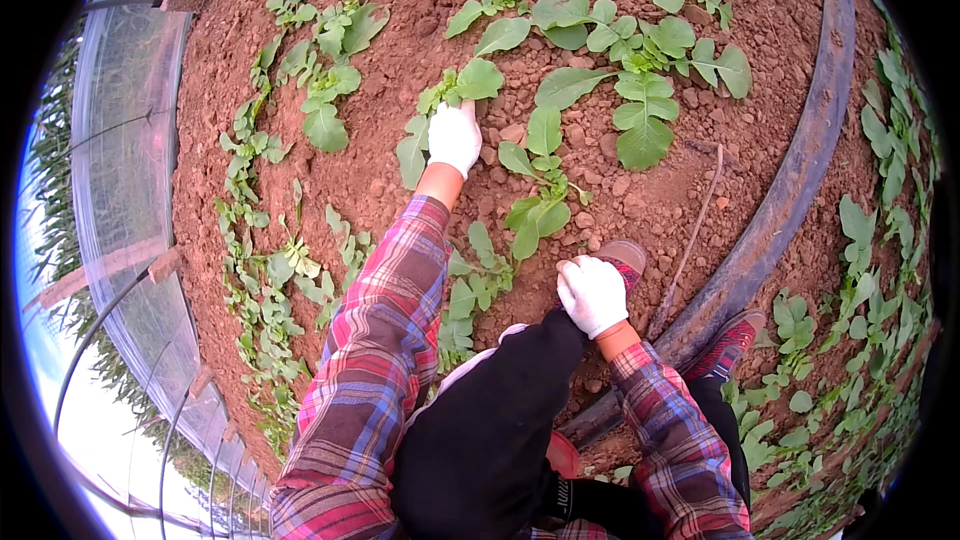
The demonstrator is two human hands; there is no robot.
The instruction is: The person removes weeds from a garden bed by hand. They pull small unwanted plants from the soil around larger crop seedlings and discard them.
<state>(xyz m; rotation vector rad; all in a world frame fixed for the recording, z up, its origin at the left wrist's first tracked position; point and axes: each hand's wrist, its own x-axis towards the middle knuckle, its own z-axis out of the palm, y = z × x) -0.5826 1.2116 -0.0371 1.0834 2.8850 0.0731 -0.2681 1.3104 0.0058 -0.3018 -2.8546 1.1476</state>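
Note:
My left hand, in a white glove, reaches forward to a small radish-like leafy plant in reddish-brown soil. Its fingers close at the plant's base, and the leaves partly hide the fingertips. My right hand, gloved too, is curled into a fist at my black-clad knee. Brownish fingertips show on it, and I see nothing held in it. Between the hands grows another leafy plant. A larger plant with lobed leaves spreads ahead, to the right of my left hand.
A dark drip hose or pipe curves along the right, beside a thin stick. My shoes stand on either side of it. Dense leafy rows grow on the left, near clear plastic sheeting and hoops.

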